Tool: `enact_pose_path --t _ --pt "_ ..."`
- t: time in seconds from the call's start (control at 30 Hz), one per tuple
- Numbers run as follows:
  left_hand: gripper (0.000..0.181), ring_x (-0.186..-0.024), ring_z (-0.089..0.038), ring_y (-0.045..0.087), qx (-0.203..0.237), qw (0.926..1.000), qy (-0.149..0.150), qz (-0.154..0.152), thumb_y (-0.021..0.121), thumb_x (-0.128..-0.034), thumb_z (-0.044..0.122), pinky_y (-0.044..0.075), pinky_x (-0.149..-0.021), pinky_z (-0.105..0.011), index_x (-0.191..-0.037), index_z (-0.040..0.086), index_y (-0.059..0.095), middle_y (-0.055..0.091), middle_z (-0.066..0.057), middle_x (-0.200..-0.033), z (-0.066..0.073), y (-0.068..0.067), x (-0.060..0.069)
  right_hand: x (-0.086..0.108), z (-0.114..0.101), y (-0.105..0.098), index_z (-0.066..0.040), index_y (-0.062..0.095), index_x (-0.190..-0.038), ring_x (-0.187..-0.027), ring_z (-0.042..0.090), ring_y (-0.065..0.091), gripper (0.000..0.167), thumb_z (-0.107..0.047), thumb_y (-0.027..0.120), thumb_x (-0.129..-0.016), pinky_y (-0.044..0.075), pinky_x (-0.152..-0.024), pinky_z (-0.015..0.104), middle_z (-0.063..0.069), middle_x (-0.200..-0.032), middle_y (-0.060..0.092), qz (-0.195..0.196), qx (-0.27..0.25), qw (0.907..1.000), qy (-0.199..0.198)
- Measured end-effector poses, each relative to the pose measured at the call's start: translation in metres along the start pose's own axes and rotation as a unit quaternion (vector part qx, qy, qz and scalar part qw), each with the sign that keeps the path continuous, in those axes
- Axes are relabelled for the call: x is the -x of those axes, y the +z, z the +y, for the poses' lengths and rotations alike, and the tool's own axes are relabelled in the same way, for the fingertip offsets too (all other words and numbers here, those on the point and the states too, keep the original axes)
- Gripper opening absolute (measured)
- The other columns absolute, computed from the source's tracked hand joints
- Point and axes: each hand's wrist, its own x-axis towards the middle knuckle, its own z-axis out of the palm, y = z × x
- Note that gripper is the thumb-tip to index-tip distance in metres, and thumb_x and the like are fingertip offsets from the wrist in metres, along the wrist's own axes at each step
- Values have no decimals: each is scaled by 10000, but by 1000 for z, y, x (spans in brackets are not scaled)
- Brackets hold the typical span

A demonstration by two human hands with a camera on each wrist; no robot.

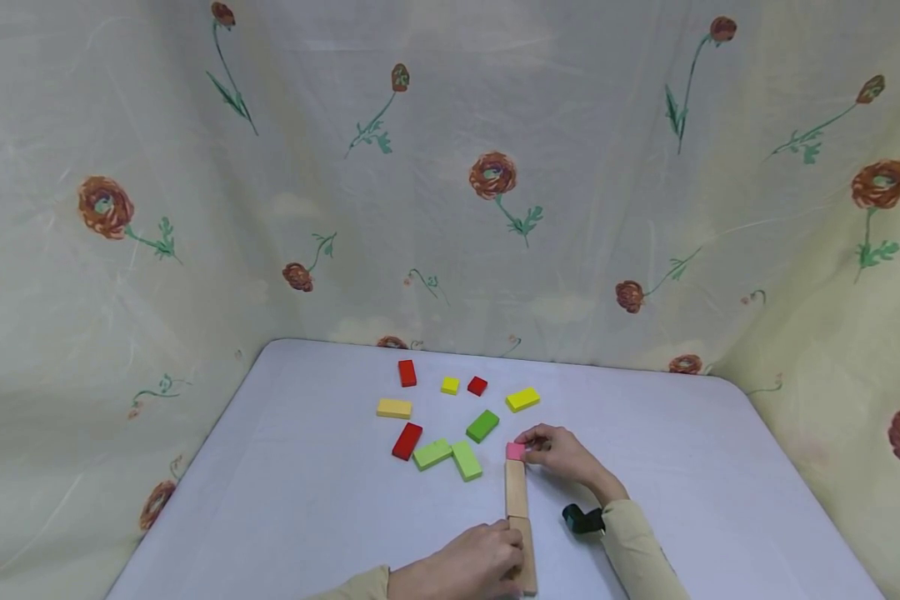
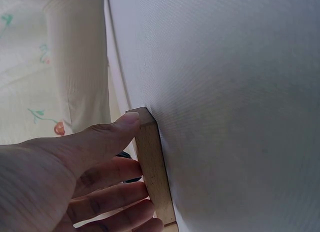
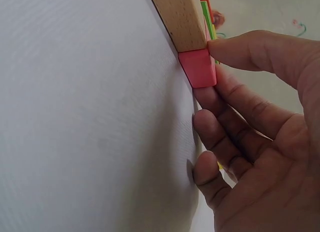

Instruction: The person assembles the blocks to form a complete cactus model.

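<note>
Two plain wooden blocks lie end to end in a line, the far one (image 1: 517,490) touching the near one (image 1: 528,560). A small pink block (image 1: 515,451) sits against the line's far end. My right hand (image 1: 566,456) pinches it between thumb and finger; in the right wrist view the pink block (image 3: 199,69) meets the end of a wooden block (image 3: 181,20). My left hand (image 1: 465,564) holds the near wooden block from its left. In the left wrist view, the thumb is on one end of that block (image 2: 154,167) and the curled fingers touch its side.
Beyond the hands lie scattered blocks: red (image 1: 407,442), light green (image 1: 432,454), darker green (image 1: 483,426), pale yellow (image 1: 394,408) and bright yellow (image 1: 522,399). A black wrist device (image 1: 582,519) is beside the right sleeve. Flowered cloth (image 1: 435,208) hangs around the white table (image 1: 307,483).
</note>
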Motion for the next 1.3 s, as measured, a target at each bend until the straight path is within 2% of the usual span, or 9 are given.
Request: enact_pose_path --t 0.53,0.87,1.1,1.3 --pt "181 -821 53 473 14 10000 -50 8 697 -870 364 425 -672 -95 -961 213 740 619 132 -956 0 0 -1 -1 -1 0 -112 668 -1067 -856 171 522 226 -106 694 -842 451 -758 304 6 -939 617 -83 2 10000 29" --pt "191 -828 51 476 137 9999 -23 -26 680 -884 363 431 -678 -97 -978 206 737 617 126 -963 0 -1 0 -2 3 -8 -127 651 -1107 -908 164 561 212 -133 654 -894 499 -807 324 -5 -1040 656 -81 -82 9999 -97" --pt "188 -828 47 476 274 9996 -1 -45 682 -888 346 433 -676 -96 -975 190 739 621 118 -962 0 -1 0 -12 6 -15 -115 624 -1147 -955 185 567 240 -163 646 -913 498 -836 340 21 -1086 649 224 -330 9992 21" --pt "200 -806 52 470 423 9991 -29 -58 687 -882 339 437 -690 -79 -1010 195 740 619 124 -953 -1 -1 1 -29 13 -26 -62 557 -1243 -1059 233 541 350 -131 628 -907 468 -966 432 107 -1191 608 666 -512 9965 -21"
